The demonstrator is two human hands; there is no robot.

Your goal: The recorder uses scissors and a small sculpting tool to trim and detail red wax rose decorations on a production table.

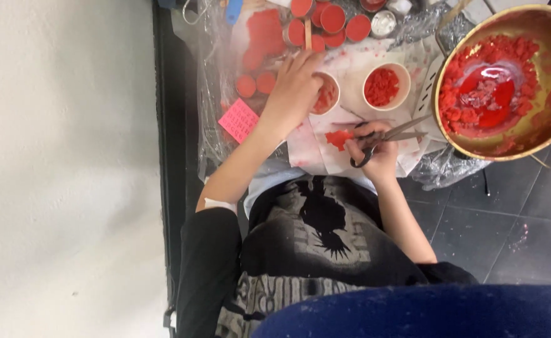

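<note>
Down at the paper-covered work surface [350, 69], seen from the head camera, the left hand [295, 87] reaches forward with its fingers curled over the rim of a small white cup [326, 94] holding red bits; whether it grips anything inside cannot be told. Just beside that cup stands a second white cup [385, 86], filled with red chunks and untouched. The right hand [375, 153] is closed around the black handles of a pair of scissors [385, 136], whose blades point toward a big brass-coloured bowl [507, 81]. A small red piece [338, 138] lies just beside this hand's fingertips, between the two hands, on the white paper; whether the fingers touch it is unclear. The bowl holds red lumps and a glossy red pool. Beyond the left hand sits a cluster of round tins [331, 22] filled with red, and a pink note [238, 120] lies near the left wrist on crinkled clear plastic.
</note>
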